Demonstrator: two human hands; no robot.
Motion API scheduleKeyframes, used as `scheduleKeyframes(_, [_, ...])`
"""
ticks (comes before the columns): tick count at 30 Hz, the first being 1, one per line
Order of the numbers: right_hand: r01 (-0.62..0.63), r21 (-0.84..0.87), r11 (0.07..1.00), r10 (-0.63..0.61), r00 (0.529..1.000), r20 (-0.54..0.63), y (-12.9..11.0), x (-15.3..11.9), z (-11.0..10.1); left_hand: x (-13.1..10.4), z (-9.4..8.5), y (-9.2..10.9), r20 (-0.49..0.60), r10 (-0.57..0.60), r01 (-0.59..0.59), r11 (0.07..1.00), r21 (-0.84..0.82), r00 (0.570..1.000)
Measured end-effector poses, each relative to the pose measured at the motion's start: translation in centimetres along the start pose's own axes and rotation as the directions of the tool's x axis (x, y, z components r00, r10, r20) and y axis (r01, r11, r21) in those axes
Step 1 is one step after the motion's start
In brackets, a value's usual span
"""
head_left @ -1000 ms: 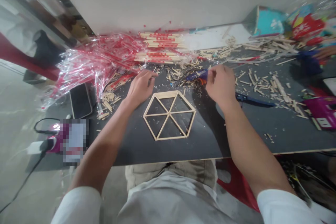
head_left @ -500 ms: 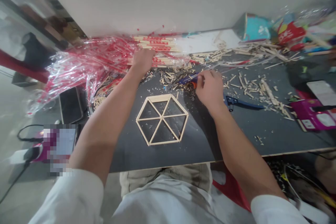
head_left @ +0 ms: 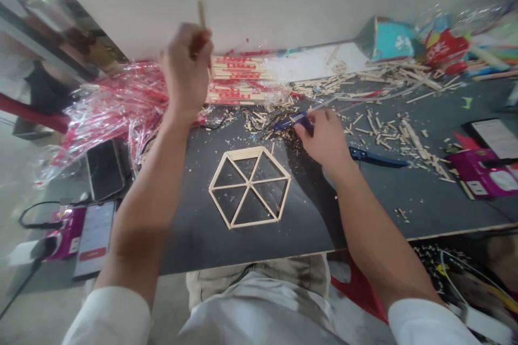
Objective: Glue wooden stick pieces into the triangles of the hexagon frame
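Hexagonal frame (head_left: 249, 184), both hands beyond it.
Left hand (head_left: 188, 62), off the frame's far-left side, pinches a wooden stick (head_left: 201, 13); right hand (head_left: 326, 137), off its far-right side, grips a blue tool (head_left: 292, 121).

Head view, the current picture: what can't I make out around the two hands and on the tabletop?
- Pale stick, head view: the left hand hides its lower end; blur leaves unclear whether it is one stick or several.
- Blue tool, head view: its near end is covered by the right hand, so how firmly it is held is unclear.
- Lit phone, head view: screen text too small and blurred.
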State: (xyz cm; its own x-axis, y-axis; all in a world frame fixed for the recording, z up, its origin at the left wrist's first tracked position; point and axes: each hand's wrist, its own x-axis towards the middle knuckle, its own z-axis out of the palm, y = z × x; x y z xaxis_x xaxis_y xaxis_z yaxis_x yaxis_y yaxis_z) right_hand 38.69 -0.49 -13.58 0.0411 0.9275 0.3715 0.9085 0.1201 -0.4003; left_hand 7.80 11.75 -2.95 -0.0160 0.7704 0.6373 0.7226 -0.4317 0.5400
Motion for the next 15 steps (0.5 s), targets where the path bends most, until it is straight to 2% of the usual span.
scheduleKeyframes(1, [-0.032,-0.006,0.999,0.033,0.998,0.051,0.2,0.0,-0.1,-0.5,-1.6,0.8,-0.12,0.07,-0.08,0.993,-0.083,0.99])
scheduleKeyframes(3, [-0.071,-0.024,0.997,0.073,0.987,0.145,0.6,0.0,-0.3,-2.5,-4.6,2.2,-0.248,0.249,-0.307,0.923,-0.233,0.936])
scheduleKeyframes(5, [-0.064,-0.035,0.997,0.069,0.98,0.188,0.7,0.0,-0.5,-5.3,-7.0,3.2,-0.265,0.233,-0.31,0.902,-0.3,0.936])
scheduleKeyframes(6, [-0.055,-0.034,0.998,0.06,0.98,0.191,0.6,0.1,-0.5,-6.8,-7.9,3.7,-0.27,0.193,-0.274,0.911,-0.307,0.943])
scheduleKeyframes(8, [-0.064,-0.023,0.998,0.067,0.982,0.179,0.4,0.1,-0.5,-10.1,-9.2,4.2,-0.201,0.058,-0.114,0.954,-0.277,0.978])
scheduleKeyframes(10, [-0.107,-0.001,0.994,0.106,0.984,0.144,0.1,0.2,-0.5,-12.9,-9.8,4.2,-0.101,-0.063,0.045,0.983,-0.177,0.993])
scheduleKeyframes(12, [-0.151,0.026,0.988,0.148,0.985,0.086,0.0,0.3,-0.3,-15.1,-10.0,3.7,-0.068,-0.13,0.123,0.987,-0.099,0.989])
scheduleKeyframes(15, [-0.198,0.038,0.98,0.198,0.98,-0.012,0.3,0.6,0.0,-16.9,-9.7,2.7,0.008,-0.217,0.214,0.951,-0.224,0.976])
